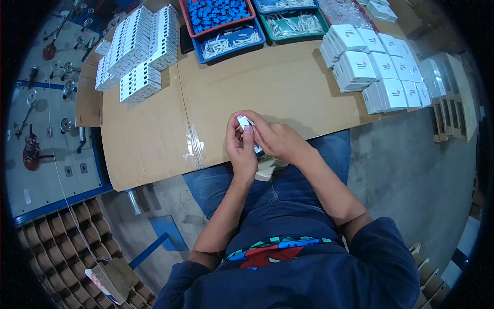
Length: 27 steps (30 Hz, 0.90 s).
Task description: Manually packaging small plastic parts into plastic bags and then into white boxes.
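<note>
Shirt: dark blue with a coloured print (288, 278), filling the bottom, cut off by the lower edge.
Jeans: blue (327, 157), partly hidden by the shirt, the forearms and the table edge.
Right hand: fingers (261, 122) bent in over a small white piece, the hand (283, 140) covering much of its right side.
Left hand: curled closed (241, 152) about the same piece, thumb pressed up against it.
White piece: between the fingertips (243, 121), above the table's near edge; only its top shows clearly, and its full shape is hard to make out. Another white bit shows lower, between the hands; whether it belongs to the same piece, I cannot tell.
Table: covered in brown cardboard (149, 139), with shiny tape along a seam.
White blocks: stacked at left (139, 82), dark openings along their sides.
White boxes: piled at right (383, 66), the rear ones hidden.
Trays: red (221, 28) with blue parts, blue (234, 54) and green (298, 38) with slim white parts; the upper ones run past the top edge.
Clear plastic: crumpled (350, 13), contents unclear.
</note>
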Available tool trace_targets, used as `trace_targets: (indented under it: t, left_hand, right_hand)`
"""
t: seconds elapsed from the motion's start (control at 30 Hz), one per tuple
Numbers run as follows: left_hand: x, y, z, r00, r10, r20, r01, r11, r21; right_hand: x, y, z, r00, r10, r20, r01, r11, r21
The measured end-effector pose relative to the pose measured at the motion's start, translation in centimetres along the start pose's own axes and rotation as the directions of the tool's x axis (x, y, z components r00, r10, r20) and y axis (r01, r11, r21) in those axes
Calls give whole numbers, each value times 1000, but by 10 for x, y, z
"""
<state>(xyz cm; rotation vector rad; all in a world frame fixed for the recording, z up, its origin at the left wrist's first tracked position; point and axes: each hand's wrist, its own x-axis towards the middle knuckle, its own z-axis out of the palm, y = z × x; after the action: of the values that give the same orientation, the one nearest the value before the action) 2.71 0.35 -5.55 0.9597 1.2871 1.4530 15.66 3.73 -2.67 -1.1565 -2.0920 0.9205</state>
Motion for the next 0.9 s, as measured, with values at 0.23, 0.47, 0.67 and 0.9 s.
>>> trace_targets:
  t: [0.23,0.47,0.67,0.9]
  left_hand:
    - [-1,1,3,1000,-19,-14,19,1000,15]
    - [6,9,3,997,-35,-64,35,999,12]
    - [17,29,-3,934,-357,-18,316,847,-428]
    - [22,51,-15,844,-479,241,503,555,-662]
  right_hand:
    - [4,7,3,1000,4,31,-4,1000,-6]
    - [8,-14,-12,997,-45,-55,46,999,25]
    - [10,-17,-18,885,-91,-456,189,967,174]
    - [7,-12,-18,897,111,-428,79,912,403]
